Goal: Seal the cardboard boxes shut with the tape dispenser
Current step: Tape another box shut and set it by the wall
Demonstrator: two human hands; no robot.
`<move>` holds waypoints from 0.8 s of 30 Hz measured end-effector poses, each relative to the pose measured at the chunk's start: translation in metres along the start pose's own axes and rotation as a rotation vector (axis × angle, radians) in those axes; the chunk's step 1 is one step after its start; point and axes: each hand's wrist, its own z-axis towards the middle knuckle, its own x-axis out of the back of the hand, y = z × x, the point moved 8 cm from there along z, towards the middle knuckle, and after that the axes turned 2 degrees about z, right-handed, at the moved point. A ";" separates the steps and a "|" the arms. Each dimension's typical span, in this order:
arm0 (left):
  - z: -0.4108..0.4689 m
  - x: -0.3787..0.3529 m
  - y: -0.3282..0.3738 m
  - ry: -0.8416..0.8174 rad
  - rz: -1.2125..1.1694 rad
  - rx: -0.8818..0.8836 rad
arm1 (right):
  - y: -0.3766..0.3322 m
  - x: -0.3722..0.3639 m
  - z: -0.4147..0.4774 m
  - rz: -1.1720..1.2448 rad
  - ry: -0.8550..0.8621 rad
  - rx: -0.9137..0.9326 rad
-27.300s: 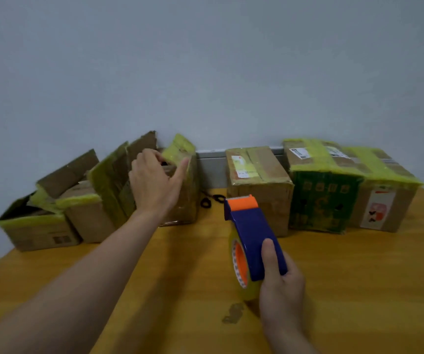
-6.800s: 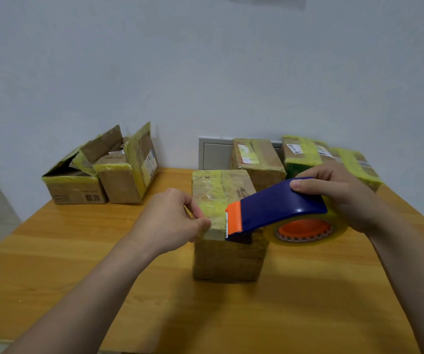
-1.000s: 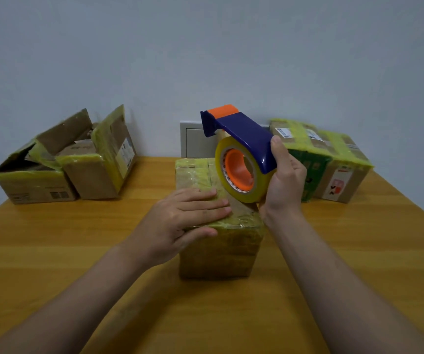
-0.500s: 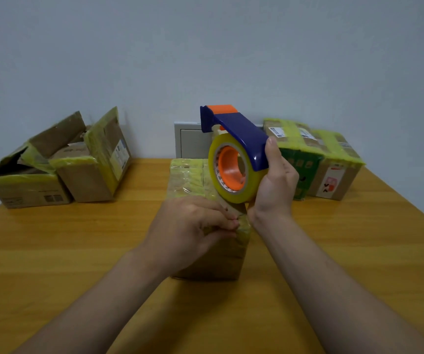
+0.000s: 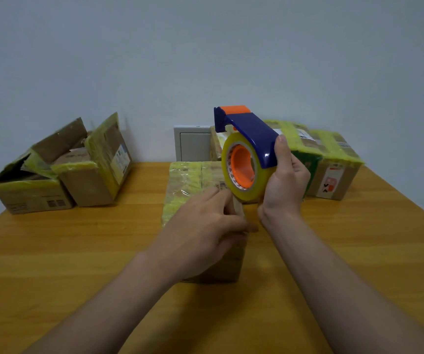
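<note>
Bench (image 5: 52,264): wooden; filled the lower frame and carried every box.
Left hand (image 5: 205,231): lay over the near right corner of the centre box (image 5: 188,182) with its fingers bent. Whether its grip pinched a strip of tape or only pressed it down could not be told.
Centre box: stood mid-frame on the bench, flaps down, top layered in yellowish tape.
Right hand (image 5: 285,190): grip closed round the tape dispenser (image 5: 249,139), thumb along the blue guard.
Tape dispenser: held upright just above the centre box's right edge, orange cutter uppermost.
Open boxes (image 5: 60,185): two, left of frame by the wall, flaps up, unsealed.
Sealed boxes (image 5: 333,169): right of frame, behind the dispenser.
Risk: a loose tape end could fold onto itself or lift at the corner if released before being rubbed flat. The toothed cutter sat close to the fingers.
</note>
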 end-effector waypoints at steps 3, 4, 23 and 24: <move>-0.001 -0.003 0.003 -0.040 0.053 -0.005 | 0.001 0.001 0.001 0.001 0.029 0.000; -0.001 -0.005 0.003 -0.059 0.072 0.003 | 0.001 0.002 0.001 0.002 0.036 0.001; 0.004 -0.031 0.014 -0.013 0.354 0.258 | -0.012 0.020 0.005 0.008 0.093 0.020; 0.005 -0.031 0.013 -0.027 0.351 0.276 | -0.013 0.021 0.005 0.008 0.106 0.020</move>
